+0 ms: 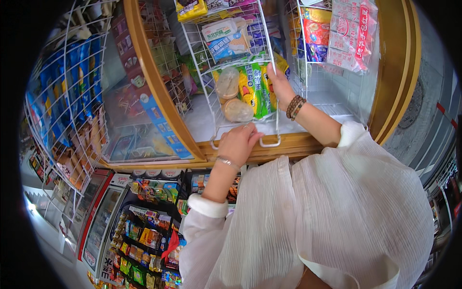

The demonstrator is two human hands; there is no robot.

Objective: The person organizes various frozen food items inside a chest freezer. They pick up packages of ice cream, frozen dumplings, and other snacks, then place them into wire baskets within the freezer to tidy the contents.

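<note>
An open-topped freezer with a gold-coloured frame lies before me. Inside it, a white wire basket holds green-and-yellow ice cream packets, with two frosty tubs beside them on the left. My right hand is at the basket's right side, its fingers around the wire rim; a beaded bracelet circles the wrist. My left hand is bent over the basket's near end, between its two hooked wire ends. Its fingertips are partly hidden, and whether they grip the wire is unclear. Blue-and-white packs sit farther back in the basket.
Another wire basket with packs of red-printed ice bars hangs at the right. A wire basket of blue-wrapped cones stands at the left. A snack rack and glass-fronted cooler are at lower left. The freezer's glass lid lies left.
</note>
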